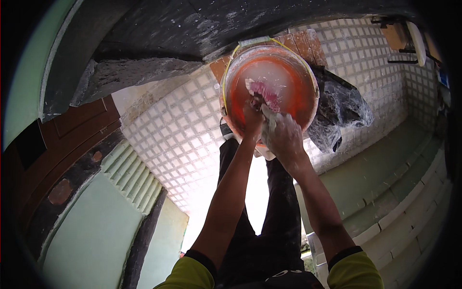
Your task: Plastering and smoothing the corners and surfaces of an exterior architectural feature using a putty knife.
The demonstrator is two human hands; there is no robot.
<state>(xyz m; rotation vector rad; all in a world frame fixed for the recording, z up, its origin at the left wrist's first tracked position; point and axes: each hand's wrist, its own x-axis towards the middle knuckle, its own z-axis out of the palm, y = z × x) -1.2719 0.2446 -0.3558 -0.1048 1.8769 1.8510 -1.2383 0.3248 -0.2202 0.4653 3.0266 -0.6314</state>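
Observation:
An orange bucket (pixel 308 103) with a yellow wire handle and a pale grip stands in front of me, holding cloudy whitish liquid (pixel 284 72). Inside its rim is a wet, brush-like thing with pink strands (pixel 265 94), whitish at one end. My left hand (pixel 252 118) is closed round its near end. Beside it, my right hand (pixel 284 134), coated in white, has curled fingers and its thumb against the same end. What lies inside the right palm is hidden. Pale flecks show around the strands.
Under the bucket lie reddish-brown boards (pixel 308 44). A crumpled black plastic sheet (pixel 344 108) sits to its right on square-patterned tiles (pixel 178 120). A dark rough slab (pixel 159 43) runs along the far side. Pale green steps (pixel 375 183) rise at right; a brown door (pixel 72 125) is at left.

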